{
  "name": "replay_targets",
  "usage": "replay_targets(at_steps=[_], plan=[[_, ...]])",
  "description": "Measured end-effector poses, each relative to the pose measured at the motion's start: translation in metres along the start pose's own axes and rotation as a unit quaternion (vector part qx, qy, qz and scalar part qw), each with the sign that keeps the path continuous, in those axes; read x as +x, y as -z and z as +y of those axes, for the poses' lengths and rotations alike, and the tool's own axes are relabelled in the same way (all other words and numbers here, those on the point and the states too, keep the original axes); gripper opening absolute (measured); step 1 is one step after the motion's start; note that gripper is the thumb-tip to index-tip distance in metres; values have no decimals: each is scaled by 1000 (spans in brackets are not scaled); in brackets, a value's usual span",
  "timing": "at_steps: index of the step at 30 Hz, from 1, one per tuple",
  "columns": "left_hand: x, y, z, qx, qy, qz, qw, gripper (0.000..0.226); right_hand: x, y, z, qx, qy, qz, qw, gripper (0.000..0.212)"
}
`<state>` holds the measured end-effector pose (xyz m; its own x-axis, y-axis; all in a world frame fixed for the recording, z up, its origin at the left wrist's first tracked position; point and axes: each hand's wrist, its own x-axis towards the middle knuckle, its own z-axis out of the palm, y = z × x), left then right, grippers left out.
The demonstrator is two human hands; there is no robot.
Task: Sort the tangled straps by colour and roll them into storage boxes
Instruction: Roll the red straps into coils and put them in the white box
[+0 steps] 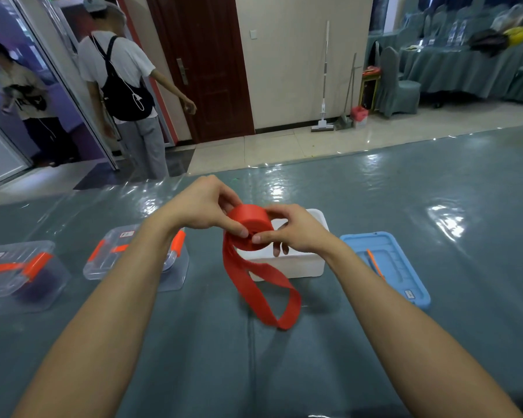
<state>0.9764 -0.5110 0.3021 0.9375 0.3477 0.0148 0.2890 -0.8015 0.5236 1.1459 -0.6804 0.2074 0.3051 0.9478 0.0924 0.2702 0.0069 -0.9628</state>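
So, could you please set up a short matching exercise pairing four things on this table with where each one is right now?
Things:
1. red strap
2. white box
3. blue lid
4. clear boxes

Places:
A. flat on the table at the right
B. held in both hands, its tail hanging in a loop
C. at the left, closed with orange latches
D. open, right behind the hands

Pairs: 1-B, 2-D, 3-A, 4-C

Red strap (263,285); white box (287,263); blue lid (405,276); clear boxes (21,276), orange latches (37,263); grey-green table (375,221)
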Motion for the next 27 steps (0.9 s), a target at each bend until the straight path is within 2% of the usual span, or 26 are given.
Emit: replay_targets(at_steps=[4,7,12,14,17,20,22,24,25,27], plan=[[-2,5,0,-137,-27,80,987,57,0,10,-11,110,32,62,991,49],[-7,0,-8,-227,-32,69,971,55,1,16,-16,170,59,85,980,44],[-8,-12,-13,-325,-51,141,934,49,2,7,-17,259,54,86,961,39],[-9,-16,-16,-358,-49,140,922,51,3,2,-16,284,50,84,954,38],[-11,-24,-20,-361,-28,129,923,53,3,-11,-9,312,42,81,946,39],[-16,-25,-25,-322,-10,114,940,54,-1,-19,7,302,18,41,952,46],[-19,-21,-27,-251,8,80,965,58,-3,-15,15,178,-7,22,984,65],[-20,-18,-24,-90,27,40,995,54,-5,-9,15,37,-31,23,999,92],[-19,-18,-20,6,29,19,999,50,-5,-8,12,-16,-34,21,999,98],[-16,-19,-13,127,24,-16,992,44,-4,-12,5,-87,-21,-11,996,88]])
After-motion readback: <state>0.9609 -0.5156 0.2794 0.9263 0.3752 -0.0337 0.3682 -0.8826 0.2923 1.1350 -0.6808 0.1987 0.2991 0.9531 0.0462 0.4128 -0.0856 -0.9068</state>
